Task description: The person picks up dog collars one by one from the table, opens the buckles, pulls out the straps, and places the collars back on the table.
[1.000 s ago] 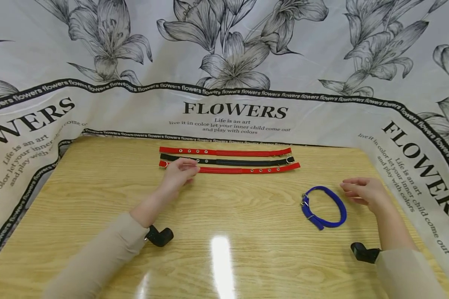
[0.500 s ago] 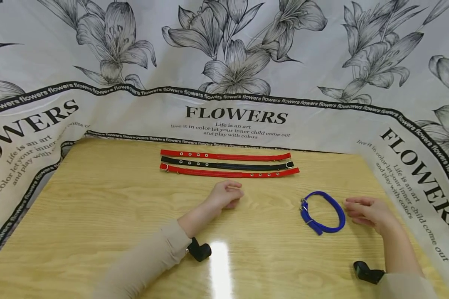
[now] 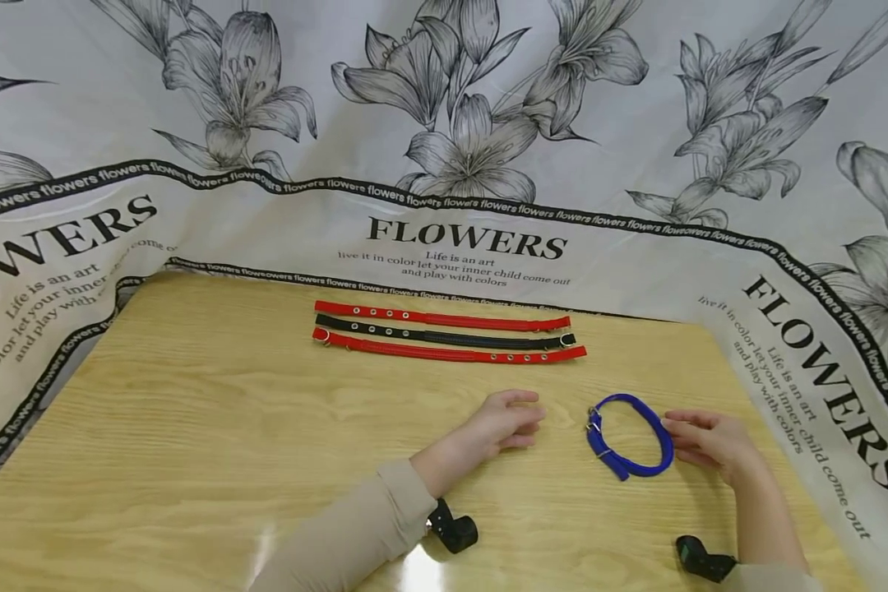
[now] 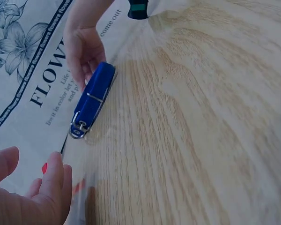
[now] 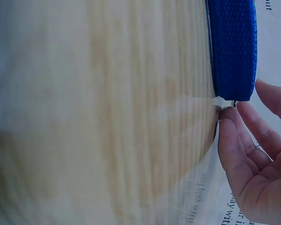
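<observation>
A blue buckled collar (image 3: 647, 470), closed into a loop, stands on the table at the right. My right hand (image 3: 714, 444) is at its right side, fingertips at the band's edge and fingers loosely bent. In the right wrist view the thumb and fingers lie close to the blue band (image 5: 234, 47) without a plain grip. My left hand (image 3: 492, 423) hovers to the collar's left, fingers relaxed and holding nothing. The left wrist view shows the collar's metal buckle and D-ring (image 4: 77, 130) beyond that hand.
Behind, a red collar (image 3: 488, 321), a black collar (image 3: 481, 338) and another red collar (image 3: 429, 353) lie flat in parallel rows on the wooden table (image 3: 192, 436). A flower-printed cloth (image 3: 466, 271) borders the table at the back and sides.
My left hand has left the flat collars and moved right and nearer, toward the blue collar. The right hand has come in to the blue collar's edge. The head view has tilted slightly.
</observation>
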A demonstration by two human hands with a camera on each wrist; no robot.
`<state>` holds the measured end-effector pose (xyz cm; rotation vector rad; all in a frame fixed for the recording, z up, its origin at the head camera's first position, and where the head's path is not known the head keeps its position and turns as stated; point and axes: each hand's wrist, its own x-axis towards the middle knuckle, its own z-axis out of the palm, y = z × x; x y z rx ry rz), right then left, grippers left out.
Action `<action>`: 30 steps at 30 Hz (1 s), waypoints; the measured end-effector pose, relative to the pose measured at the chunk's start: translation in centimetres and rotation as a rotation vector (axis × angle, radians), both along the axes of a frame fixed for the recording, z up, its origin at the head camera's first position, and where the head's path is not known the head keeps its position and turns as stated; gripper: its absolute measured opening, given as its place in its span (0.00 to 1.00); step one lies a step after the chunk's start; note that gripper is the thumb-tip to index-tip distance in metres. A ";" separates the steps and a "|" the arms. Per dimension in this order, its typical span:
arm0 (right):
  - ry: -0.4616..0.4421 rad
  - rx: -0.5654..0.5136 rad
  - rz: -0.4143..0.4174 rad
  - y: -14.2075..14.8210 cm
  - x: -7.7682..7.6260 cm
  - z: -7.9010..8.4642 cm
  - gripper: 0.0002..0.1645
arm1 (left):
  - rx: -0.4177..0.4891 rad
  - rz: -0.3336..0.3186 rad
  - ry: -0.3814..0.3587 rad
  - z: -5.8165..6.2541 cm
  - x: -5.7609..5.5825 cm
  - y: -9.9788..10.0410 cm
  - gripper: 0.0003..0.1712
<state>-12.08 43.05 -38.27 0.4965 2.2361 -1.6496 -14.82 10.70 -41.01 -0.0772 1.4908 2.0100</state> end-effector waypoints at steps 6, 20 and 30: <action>-0.048 0.071 0.007 -0.2 1.1 -0.7 0.07 | 0.029 -0.004 -0.039 -0.3 1.6 1.6 0.26; 0.046 0.294 0.145 -2.7 0.5 -0.5 0.21 | 0.053 0.005 -0.017 -0.4 2.0 2.5 0.30; 0.163 0.414 0.200 -7.1 -0.4 0.4 0.18 | -0.067 0.006 0.115 -0.3 1.9 1.3 0.31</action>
